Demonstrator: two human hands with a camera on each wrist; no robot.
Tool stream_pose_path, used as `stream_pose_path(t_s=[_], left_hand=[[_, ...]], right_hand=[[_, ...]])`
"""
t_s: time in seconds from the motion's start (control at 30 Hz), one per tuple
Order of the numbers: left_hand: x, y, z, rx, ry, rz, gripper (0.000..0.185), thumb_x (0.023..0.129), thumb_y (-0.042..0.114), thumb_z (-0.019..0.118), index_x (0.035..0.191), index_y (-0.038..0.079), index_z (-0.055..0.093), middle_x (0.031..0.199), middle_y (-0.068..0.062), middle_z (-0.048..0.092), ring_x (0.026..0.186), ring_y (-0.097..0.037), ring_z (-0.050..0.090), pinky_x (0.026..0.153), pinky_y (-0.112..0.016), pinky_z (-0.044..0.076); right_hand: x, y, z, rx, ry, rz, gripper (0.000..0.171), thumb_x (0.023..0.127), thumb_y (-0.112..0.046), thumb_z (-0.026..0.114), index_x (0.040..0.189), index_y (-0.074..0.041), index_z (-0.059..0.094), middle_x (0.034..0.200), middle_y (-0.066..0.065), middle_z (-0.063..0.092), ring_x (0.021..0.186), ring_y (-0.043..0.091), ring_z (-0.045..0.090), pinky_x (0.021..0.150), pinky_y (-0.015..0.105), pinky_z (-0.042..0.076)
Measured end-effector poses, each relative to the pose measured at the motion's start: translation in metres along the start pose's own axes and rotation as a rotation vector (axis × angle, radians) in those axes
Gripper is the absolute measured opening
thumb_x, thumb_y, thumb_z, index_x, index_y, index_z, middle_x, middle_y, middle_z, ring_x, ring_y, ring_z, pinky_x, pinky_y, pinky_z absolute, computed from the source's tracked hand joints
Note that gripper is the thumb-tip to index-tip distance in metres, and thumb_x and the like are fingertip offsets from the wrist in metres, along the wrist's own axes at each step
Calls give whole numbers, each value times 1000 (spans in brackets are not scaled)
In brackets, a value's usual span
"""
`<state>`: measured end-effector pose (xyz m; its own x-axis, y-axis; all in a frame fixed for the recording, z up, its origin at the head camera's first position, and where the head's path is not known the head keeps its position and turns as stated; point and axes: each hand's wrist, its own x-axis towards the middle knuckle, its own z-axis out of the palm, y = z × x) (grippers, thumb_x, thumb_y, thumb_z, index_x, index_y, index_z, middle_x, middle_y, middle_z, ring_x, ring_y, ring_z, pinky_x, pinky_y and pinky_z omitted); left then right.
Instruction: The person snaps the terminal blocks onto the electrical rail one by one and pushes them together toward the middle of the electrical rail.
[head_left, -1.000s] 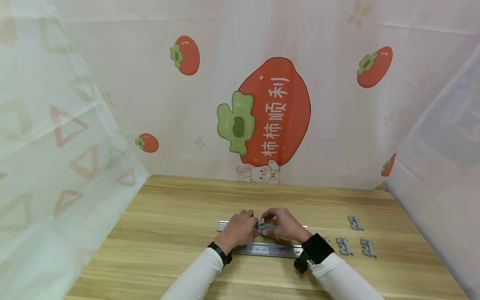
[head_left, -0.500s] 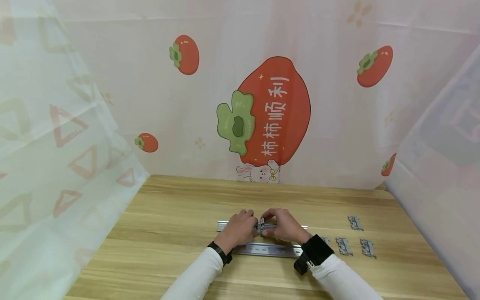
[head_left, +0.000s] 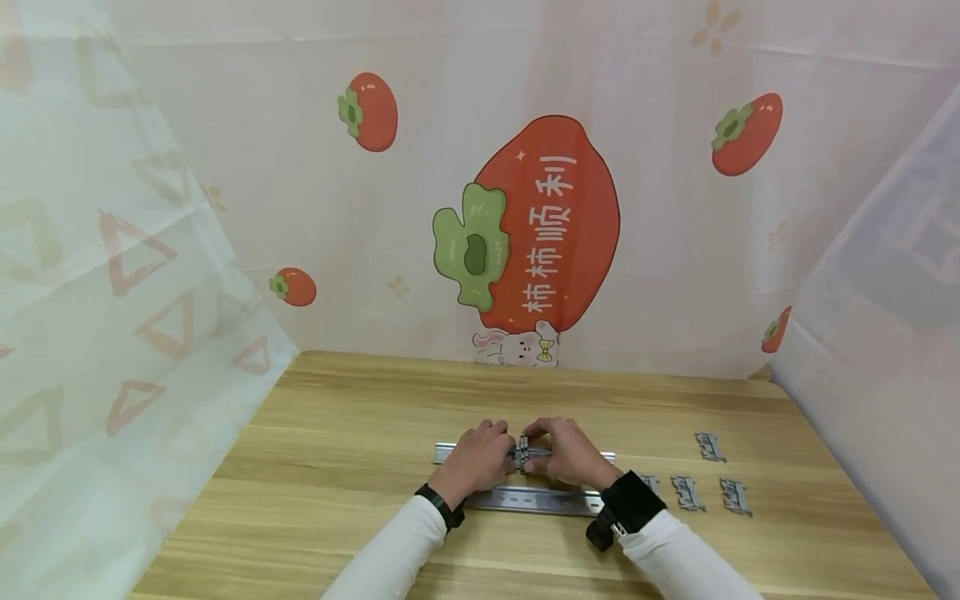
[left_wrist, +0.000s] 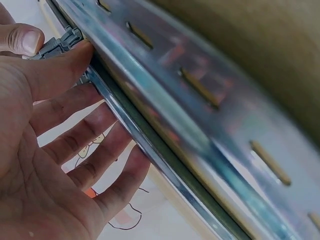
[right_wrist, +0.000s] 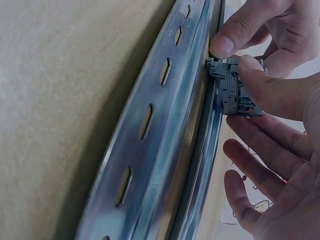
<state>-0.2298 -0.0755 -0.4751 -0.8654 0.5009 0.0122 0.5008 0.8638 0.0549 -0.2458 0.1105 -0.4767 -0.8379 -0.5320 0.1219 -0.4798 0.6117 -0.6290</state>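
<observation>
Pinching the grey block (right_wrist: 230, 91) at the far rail (head_left: 446, 452): R hand (head_left: 572, 454) & L hand (head_left: 477, 456), thumb + fingers each. Step looks like seating it; can't tell if clipped. Next prob. calls for firm, even pressure.

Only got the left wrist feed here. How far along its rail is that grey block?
Observer: About the middle. Head view shows both ends of the far rail, with the grey block roughly halfway between them.

Operator: Any spares on the table?

Observer: Yes, at least four loose grey blocks on the table, off to the right; the leftmost is partly hidden.

Operator: Anything bulky on the right arm?

Observer: A thick black strap round the wrist of the right hand, close by the near rail in the head view.
</observation>
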Motion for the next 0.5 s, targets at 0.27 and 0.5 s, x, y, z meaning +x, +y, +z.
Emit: stream_pose_path(t_s=[0.27,0.5], left_hand=[[-2,0,-1,-16,14,6,22,85,35,69,98,18,69,88,4,49,80,-16,46,62,-32,44],[-2,-1,0,-27,27,9,21,84,35,69,96,18,70,86,4,48,77,-16,45,59,-30,42]], right_hand=[[-1,0,3,-31,16,18,42,72,-15,81,110,-8,64,103,2,67,100,20,60,85,41,48],[-3,-1,3,-29,12,18,42,73,-15,81,111,-7,64,103,3,67,101,20,60,85,41,48]])
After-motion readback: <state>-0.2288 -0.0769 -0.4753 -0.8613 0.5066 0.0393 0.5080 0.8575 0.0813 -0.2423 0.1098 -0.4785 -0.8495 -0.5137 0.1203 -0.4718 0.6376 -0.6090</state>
